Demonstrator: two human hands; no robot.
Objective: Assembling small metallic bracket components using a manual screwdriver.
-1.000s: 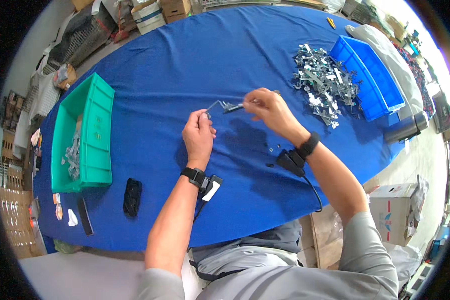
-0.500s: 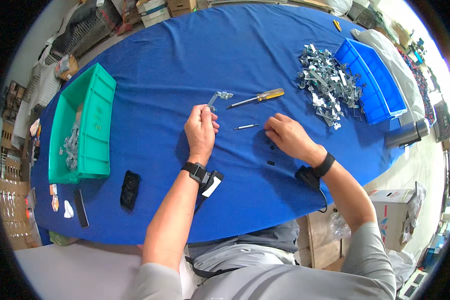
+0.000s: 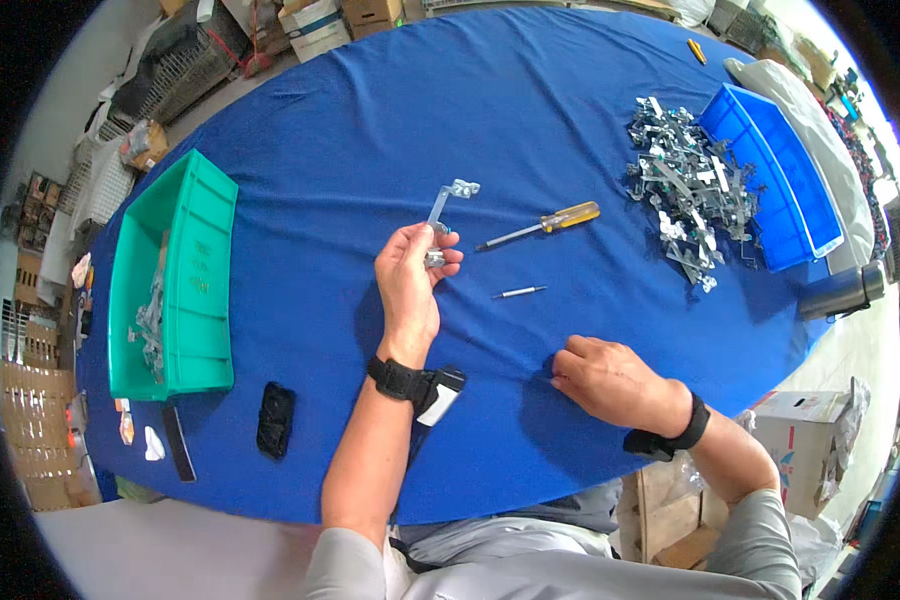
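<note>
My left hand (image 3: 410,285) is closed on a thin silver metal bracket (image 3: 436,207), pinched between thumb and fingers. The bracket's far end sticks up past the fingertips, and another shiny bit shows below the fingers. To the right, close to the cloth, my right hand (image 3: 610,380) is closed with its fingers curled down. Whatever its fingertips hold is hidden. Between and beyond the hands lie a screwdriver (image 3: 572,216) with a yellow handle and a small double-ended bit (image 3: 520,292).
A heap of metal brackets (image 3: 685,180) lies beside a blue bin (image 3: 770,175) at the far right. The green bin (image 3: 202,290) on the left contains similar parts. A black case (image 3: 275,420), a dark flat bar (image 3: 180,443) and a grey cylinder (image 3: 842,291) also rest on the blue cloth.
My right hand has drawn nearer to me, and the small black pieces seen earlier beneath it are now out of sight. My left hand has turned slightly with the bracket. The whole view has shifted.
</note>
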